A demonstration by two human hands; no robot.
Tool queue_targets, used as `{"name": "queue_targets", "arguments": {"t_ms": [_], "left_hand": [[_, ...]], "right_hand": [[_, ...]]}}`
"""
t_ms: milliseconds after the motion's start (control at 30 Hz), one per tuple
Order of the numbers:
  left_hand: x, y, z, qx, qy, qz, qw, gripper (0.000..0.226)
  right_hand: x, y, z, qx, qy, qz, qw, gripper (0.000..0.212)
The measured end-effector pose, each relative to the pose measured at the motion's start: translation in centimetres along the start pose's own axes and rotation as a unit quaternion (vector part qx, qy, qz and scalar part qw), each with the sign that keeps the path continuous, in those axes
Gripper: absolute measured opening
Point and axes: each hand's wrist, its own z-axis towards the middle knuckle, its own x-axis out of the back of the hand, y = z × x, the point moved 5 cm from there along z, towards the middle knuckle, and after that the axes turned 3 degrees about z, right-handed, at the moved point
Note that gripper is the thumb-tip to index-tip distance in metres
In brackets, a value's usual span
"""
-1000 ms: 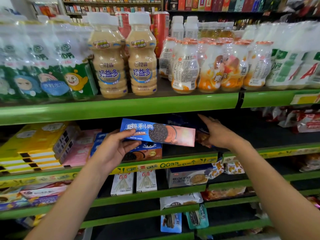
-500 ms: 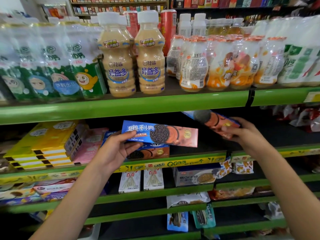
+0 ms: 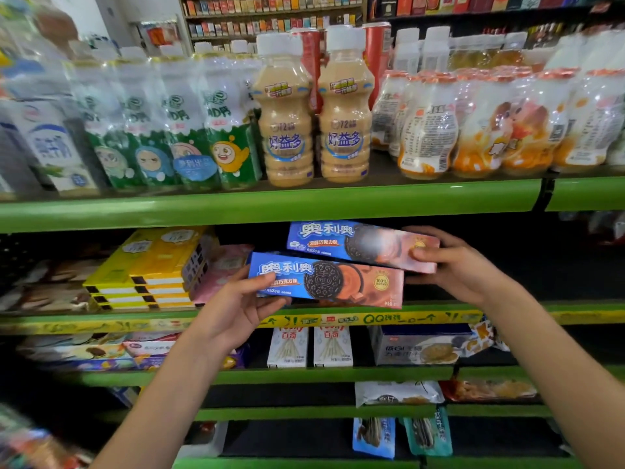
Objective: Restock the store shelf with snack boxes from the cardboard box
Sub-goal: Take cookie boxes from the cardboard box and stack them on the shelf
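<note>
Pinching with thumb on top, my left hand (image 3: 236,308) grips the left end of a long flat blue-and-brown glossy cardboard biscuit box (image 3: 326,280). My right hand (image 3: 453,265) curls around the right end of a second similar box (image 3: 362,243), blurred, just above and behind the first. Both boxes are at the mouth of the green metal shelf (image 3: 422,314), beside stacked yellow cartons (image 3: 148,269).

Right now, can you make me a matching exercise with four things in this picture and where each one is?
Things:
1. lower cookie box
2. upper cookie box
3. beige drink bottles
4. yellow boxes

Places:
A. top green shelf
B. stacked, far left on the cookie shelf
C. held by the right hand
D. held by the left hand

Pairs: 1-D, 2-C, 3-A, 4-B
</note>
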Motion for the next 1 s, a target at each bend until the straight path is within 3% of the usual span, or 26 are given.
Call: {"name": "queue_targets", "arguments": {"t_ms": [267,567,733,900,1000], "left_hand": [[1.1,-0.2,-2.3,-0.017,-0.017,-0.024,0.999,0.041],[1.7,-1.0,-3.6,-0.017,-0.018,-0.021,0.999,0.058],[1.9,-1.5,-4.2,-0.016,-0.032,-0.026,0.999,0.051],[2.4,-0.5,-5.1,-0.058,-0.028,0.086,0.994,0.041],[2.9,0.2,-5.5,-0.081,0.007,0.103,0.991,0.048]], "right_hand": [[-5.0,1.0,0.2,-0.012,-0.086,-0.020,0.996,0.034],[-6.3,2.5,-1.2,-0.035,-0.141,-0.050,0.988,0.066],[-7.0,2.6,-1.9,-0.017,-0.130,-0.041,0.991,0.065],[-7.7,2.3,-2.7,0.015,-0.120,-0.037,0.992,0.065],[-8.1,2.3,-3.0,0.019,-0.127,-0.043,0.991,0.065]]}}
